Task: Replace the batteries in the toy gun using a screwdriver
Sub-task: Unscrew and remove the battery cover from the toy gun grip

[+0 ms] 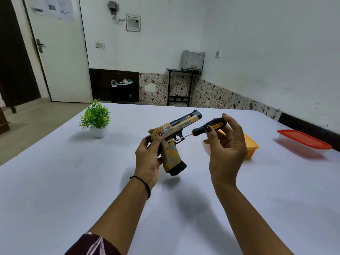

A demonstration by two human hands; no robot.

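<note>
**Screw on grip side: driver tip seated, gun held in the air**

Position: the toy gun (173,142) is held clear above the bench (73,181), near frame centre. The yellow tub (251,146) sits behind it at 3 o'clock.

Grip: the left hand (147,155) wraps the rear of the frame, fingers curled round the back of the grip and thumb up on the hammer end. The right hand (226,144) pinches the handle of the screwdriver (207,127) between thumb and fingertips. The remaining fingers are loosely bent.

Orientation: the slide's long axis runs 8 o'clock to 2 o'clock, muzzle at 2 o'clock and away from the person. The grip base hangs toward 5 o'clock. The driver shaft lies nearly parallel to the slide, its tip at the top of the grip just behind the trigger.

Judgement, step in hand: the shaft looks too slanted to the side panel. The handle should likely be swung out square to the screw head. Press inward while turning, and brace the gun firmly, so the tip does not slip out. Whether the tip is fully seated cannot be told.
</note>
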